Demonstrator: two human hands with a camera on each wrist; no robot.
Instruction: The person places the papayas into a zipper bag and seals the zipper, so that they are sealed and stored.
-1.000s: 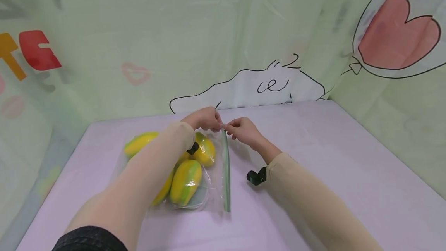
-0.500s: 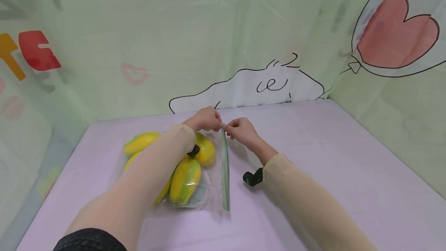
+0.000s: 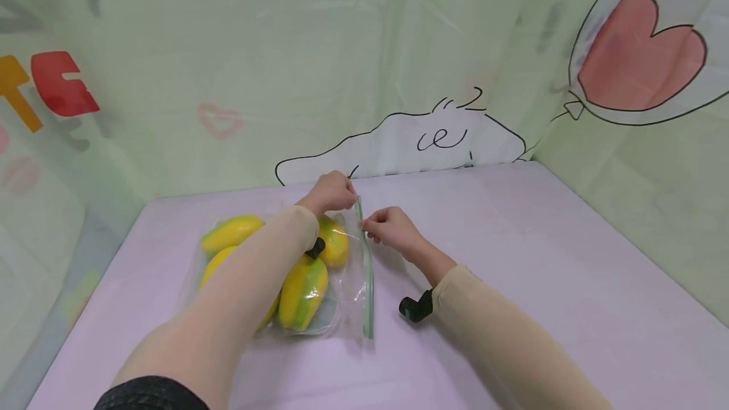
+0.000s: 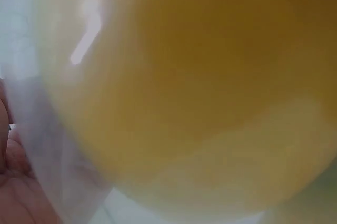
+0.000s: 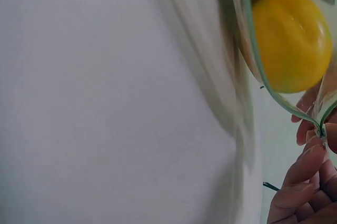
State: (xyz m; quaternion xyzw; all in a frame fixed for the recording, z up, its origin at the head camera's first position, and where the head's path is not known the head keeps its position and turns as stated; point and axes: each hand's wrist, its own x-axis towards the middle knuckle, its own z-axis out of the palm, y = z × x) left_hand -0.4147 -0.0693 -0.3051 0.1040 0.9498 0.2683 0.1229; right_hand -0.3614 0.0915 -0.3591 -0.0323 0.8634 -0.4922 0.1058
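Observation:
A clear zip bag (image 3: pixel 350 296) lies on the table with several yellow fruits (image 3: pixel 304 293) streaked green inside, mango-like in shape. Its green zip strip (image 3: pixel 368 290) runs along the right side. My left hand (image 3: pixel 330 192) pinches the bag at the strip's far end. Slightly nearer to me, my right hand (image 3: pixel 393 229) pinches the strip between thumb and fingers. In the right wrist view the two edges of the strip spread apart from the pinched spot, near the right hand (image 5: pixel 305 182). A blurred fruit (image 4: pixel 200 103) fills most of the left wrist view; my left forearm hides part of the bag.
The table (image 3: pixel 484 226) has a pale lilac cover. A printed green curtain (image 3: pixel 319 49) stands behind it and along both sides. Small black cameras sit at both wrists, the right one (image 3: pixel 416 307) beside the sleeve.
My right hand has slid a little toward me along the zip strip, away from my left hand. The left hand has shifted only slightly and keeps its hold on the far corner.

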